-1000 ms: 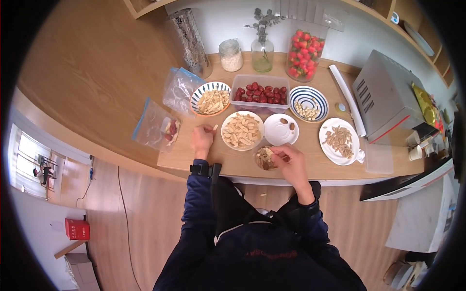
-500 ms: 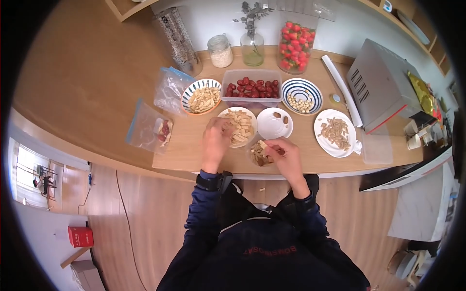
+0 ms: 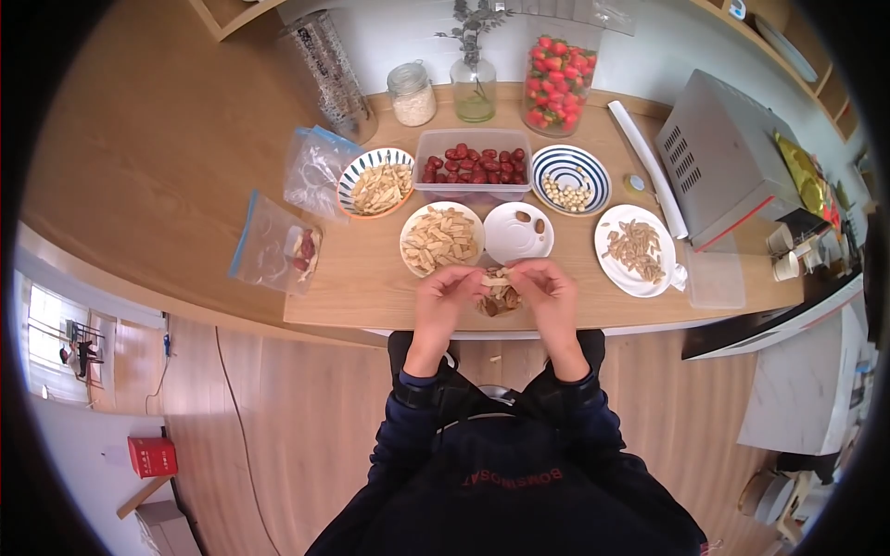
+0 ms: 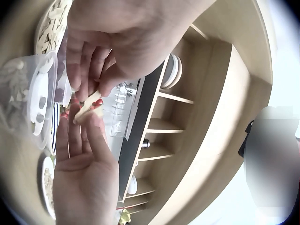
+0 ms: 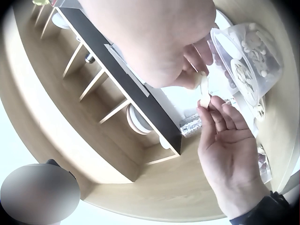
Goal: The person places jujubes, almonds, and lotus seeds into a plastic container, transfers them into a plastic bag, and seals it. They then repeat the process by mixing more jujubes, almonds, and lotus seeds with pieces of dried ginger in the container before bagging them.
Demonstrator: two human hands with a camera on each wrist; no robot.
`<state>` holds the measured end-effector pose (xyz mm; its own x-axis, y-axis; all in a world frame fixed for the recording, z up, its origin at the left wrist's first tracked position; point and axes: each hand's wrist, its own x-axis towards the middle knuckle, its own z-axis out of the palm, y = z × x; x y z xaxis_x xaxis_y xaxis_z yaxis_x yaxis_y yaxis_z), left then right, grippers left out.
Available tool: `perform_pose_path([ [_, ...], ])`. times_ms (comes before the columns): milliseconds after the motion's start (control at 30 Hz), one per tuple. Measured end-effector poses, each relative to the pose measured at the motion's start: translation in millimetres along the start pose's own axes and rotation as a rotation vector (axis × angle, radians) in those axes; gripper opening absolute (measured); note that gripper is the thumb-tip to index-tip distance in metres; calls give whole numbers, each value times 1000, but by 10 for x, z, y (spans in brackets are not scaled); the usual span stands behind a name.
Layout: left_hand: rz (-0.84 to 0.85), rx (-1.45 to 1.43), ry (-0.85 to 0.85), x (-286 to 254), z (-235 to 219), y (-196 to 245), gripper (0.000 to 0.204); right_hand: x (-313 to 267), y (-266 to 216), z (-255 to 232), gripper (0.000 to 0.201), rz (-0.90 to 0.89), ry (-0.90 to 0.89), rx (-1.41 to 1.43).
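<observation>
Above a clear plastic tub [image 5: 276, 61] at the counter's front edge, both hands meet fingertip to fingertip. My left hand [image 3: 443, 306] pinches a long pale dried slice [image 4: 87, 107] between thumb and fingers. My right hand [image 3: 550, 301] pinches another pale piece [image 5: 197, 79] right against it. Inside the tub lie brown and pale dried pieces [image 3: 501, 300], partly hidden by the hands in the head view. Just behind is a white bowl filled with similar pale slices [image 3: 439, 236]. Beside that stands a white saucer [image 3: 501, 243] with a few brown pieces.
Behind stand a box of red dates [image 3: 475, 169], a blue-striped bowl of slices [image 3: 378, 188] and a blue-ringed plate [image 3: 593, 176] with round pale nuts. A white plate of thin brown pieces [image 3: 634, 250] lies right, zip bags [image 3: 269, 246] left, a microwave [image 3: 718, 167] far right.
My left hand went from the counter's left side, across the bowl of pale slices, to the tub, and now meets the right hand. The right hand stayed over the tub.
</observation>
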<state>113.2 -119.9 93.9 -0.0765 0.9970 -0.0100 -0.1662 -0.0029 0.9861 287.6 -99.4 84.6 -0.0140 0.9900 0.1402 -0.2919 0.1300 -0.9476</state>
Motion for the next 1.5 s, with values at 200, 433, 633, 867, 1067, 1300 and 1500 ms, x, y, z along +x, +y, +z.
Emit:
perform_pose_path([
  [200, -23, -66, 88, -17, -10, 29, 14, 12, -147, 13, 10, 48, 68, -6],
  [433, 67, 8, 120, -16, 1, -71, 12, -24, -76, 45, 14, 83, -15, -85],
  [633, 48, -42, 61, -17, 25, -47, 11, -35, -86, 43, 16, 127, -86, -90],
  [867, 62, 17, 33, -40, 9, 28, 6, -40, -20, 40, 15, 101, -101, -96],
  [1067, 361, 205, 353, 516, -466, 120, 5, -51, -14, -37, 15, 76, -71, -88],
  [1300, 408, 1049, 299, 1317, -1150, 263, 49, -33, 6, -86, 15, 114, -36, -52],
  [1500, 320, 632, 9, 618, -326, 276, 28, -9, 2, -61, 13, 131, -35, -59],
])
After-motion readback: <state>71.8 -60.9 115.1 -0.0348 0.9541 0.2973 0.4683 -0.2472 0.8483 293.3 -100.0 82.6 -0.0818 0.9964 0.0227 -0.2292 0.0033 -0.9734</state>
